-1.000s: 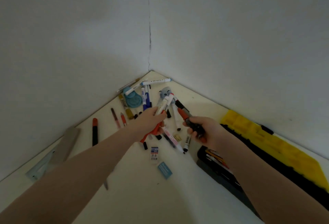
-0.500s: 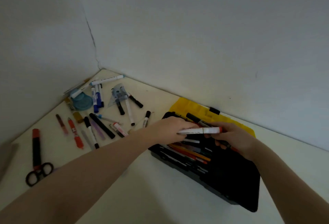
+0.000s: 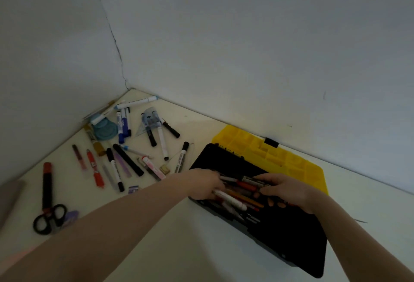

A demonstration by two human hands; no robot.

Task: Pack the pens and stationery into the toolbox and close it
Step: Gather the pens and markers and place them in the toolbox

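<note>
The black toolbox (image 3: 291, 239) lies open on the right of the white table, its yellow lid (image 3: 282, 158) folded back toward the wall. Both my hands are down inside it. My left hand (image 3: 205, 184) grips the left ends of a bundle of pens (image 3: 242, 188), among them a white marker (image 3: 229, 199) and a red pen. My right hand (image 3: 285, 188) curls round the right ends of the same bundle, thumb on top. More pens lie under them in the box. Several loose pens and markers (image 3: 127, 160) lie scattered on the table to the left.
Black scissors (image 3: 48, 216) and a red-capped black marker (image 3: 47, 183) lie at the far left. A blue tape dispenser (image 3: 105, 128), a clear triangle ruler (image 3: 146, 122) and a small eraser (image 3: 133, 190) sit among the pens. Two walls meet in the corner behind.
Both hands carried pens from the pile on the left to the toolbox, held a white marker over it, then lowered into the box. My view swung right.
</note>
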